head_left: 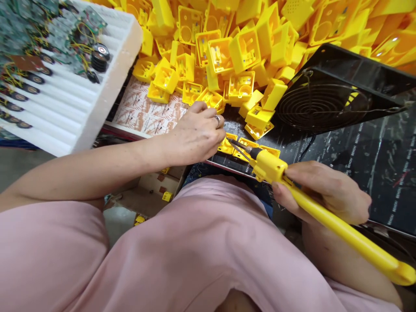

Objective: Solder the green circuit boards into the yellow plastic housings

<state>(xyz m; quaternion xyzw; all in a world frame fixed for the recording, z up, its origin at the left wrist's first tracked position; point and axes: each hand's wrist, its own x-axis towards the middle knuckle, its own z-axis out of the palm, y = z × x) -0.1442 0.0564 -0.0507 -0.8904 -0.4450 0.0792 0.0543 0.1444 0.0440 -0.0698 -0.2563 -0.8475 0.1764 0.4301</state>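
In my right hand (pixel 328 190) is a yellow soldering iron (pixel 312 203), its long handle running down to the right and its dark tip end pointing left. The tip reaches a small open yellow plastic case (pixel 226 146) at the table's front edge. My left hand (pixel 201 132), with a ring on one finger, is closed at that case; its fingertips are partly hidden. Beside it to the right lie more yellow cases (pixel 242 149), partly covered by the iron.
A large heap of yellow cases (pixel 240 52) fills the back. At right stands a black fan (pixel 312 102) with a round grille. A white foam tray (pixel 74 99) at left holds green circuit boards (pixel 61 34) with wires and small round speakers. Below the table is a cardboard box (pixel 152 195).
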